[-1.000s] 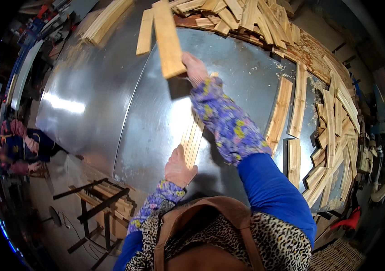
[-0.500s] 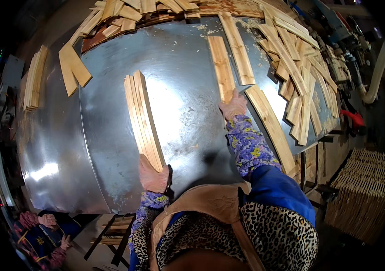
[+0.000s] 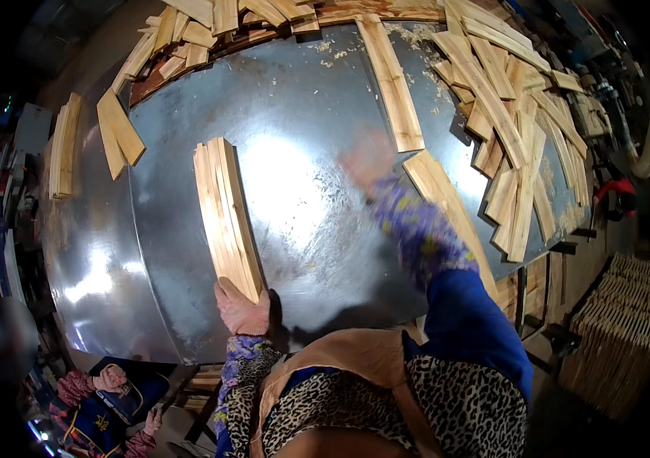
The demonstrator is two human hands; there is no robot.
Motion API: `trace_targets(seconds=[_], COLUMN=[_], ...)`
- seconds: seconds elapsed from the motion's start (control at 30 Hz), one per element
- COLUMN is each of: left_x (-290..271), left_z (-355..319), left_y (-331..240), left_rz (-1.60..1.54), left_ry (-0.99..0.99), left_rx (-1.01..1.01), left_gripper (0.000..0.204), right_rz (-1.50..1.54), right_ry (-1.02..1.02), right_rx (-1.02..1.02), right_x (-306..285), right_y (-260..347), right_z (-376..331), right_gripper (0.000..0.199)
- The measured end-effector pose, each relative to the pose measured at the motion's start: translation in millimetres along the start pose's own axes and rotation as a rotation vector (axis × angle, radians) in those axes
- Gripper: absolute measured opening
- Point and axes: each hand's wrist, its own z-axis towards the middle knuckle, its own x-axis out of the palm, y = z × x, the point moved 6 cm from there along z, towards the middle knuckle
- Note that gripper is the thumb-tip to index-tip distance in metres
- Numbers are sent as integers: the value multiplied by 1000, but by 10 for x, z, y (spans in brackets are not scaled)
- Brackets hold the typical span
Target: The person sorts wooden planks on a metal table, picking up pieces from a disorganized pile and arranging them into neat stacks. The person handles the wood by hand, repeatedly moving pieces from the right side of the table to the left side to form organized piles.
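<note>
My left hand, in a pale pinkish glove, grips the near end of a bundle of wooden slats. The slats stand on edge, side by side, on a shiny metal-topped table. My right hand is smeared by motion over the middle right of the table, so its fingers cannot be made out. Close to it, a long single board lies toward the far edge. Another board lies partly beneath my right forearm.
Loose boards lie heaped on the right, with more short pieces at the far edge. At left are two crossed boards and an upright stack. A slat stack stands lower right. Another person is at lower left.
The board that was under my right hand no longer lies in its place. My right hand has moved left and is blurred. My left hand keeps hold of the slat bundle.
</note>
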Motion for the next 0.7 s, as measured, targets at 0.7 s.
trace_targets(seconds=[0.7], left_x=[149], left_z=[112], left_y=[323], left_rz=[-23], left_ry=[-131], left_rx=[140], left_gripper=[115], right_rz=[684], right_ry=[1174], right_rx=[-39], right_x=[142], right_y=[1885], right_z=[-2586], right_gripper=[73])
